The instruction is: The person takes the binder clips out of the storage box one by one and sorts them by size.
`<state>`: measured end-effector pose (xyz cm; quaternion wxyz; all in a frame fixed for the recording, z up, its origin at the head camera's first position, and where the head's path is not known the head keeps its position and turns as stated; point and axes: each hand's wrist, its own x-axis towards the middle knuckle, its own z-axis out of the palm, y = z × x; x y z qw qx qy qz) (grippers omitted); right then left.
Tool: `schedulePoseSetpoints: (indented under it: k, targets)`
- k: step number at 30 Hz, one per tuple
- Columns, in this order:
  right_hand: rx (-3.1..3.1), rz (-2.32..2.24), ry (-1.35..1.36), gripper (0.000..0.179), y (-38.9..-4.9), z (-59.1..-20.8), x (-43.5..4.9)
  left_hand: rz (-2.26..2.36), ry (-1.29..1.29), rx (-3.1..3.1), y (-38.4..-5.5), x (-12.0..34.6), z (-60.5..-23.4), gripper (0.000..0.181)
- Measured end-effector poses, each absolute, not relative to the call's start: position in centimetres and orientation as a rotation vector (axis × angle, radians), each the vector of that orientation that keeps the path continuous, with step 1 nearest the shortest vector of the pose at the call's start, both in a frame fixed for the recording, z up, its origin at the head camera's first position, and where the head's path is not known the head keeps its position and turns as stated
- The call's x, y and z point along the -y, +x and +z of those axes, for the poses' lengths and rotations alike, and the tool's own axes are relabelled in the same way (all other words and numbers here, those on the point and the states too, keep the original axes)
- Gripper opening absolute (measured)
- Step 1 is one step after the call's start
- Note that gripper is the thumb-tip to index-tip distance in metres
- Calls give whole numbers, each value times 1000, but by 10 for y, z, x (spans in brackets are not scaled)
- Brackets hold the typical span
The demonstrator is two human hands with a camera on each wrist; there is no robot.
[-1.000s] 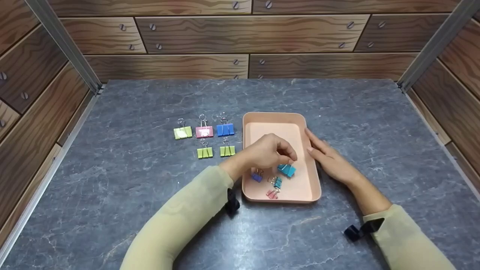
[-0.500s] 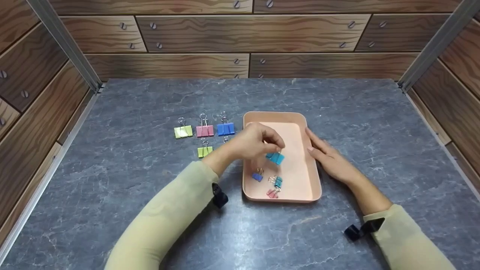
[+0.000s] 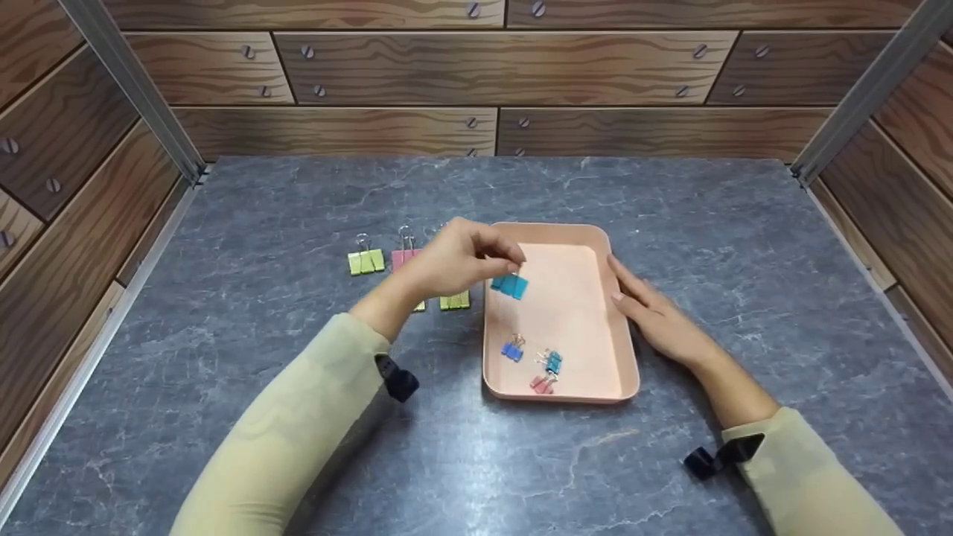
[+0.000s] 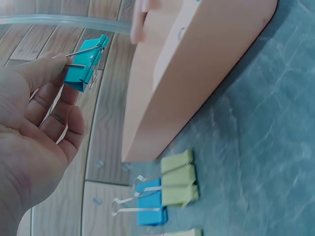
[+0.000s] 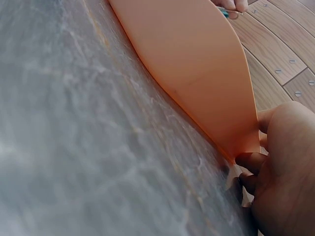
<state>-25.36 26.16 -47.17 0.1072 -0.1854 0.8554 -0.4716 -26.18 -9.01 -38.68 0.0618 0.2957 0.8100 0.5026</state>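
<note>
Centre frame, left hand [image 3: 465, 257] pinches one teal binder clip [image 3: 510, 286]; centre right, right hand [image 3: 663, 320], fingers straight, touches peach tray [image 3: 573, 313].

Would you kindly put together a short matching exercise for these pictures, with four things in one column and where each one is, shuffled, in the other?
Things
1. Peach tray
2. Larger teal clip
3. Small pink clip
4. Right hand

Places
A. Lying inside the tray, towards its near end
B. Standing flat on the grey table
C. Touching the tray's right side
D. Pinched by the left hand, held up off the table

Right pairs: 1-B, 2-D, 3-A, 4-C.
</note>
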Motion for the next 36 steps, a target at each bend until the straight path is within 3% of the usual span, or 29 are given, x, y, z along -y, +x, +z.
schedulePoseSetpoints:
  k: [36]
  targets:
    - [-2525, -1395, -554, 60, -254, -471, -262, 1620, 483, -2610, -240, 219, -383, 14]
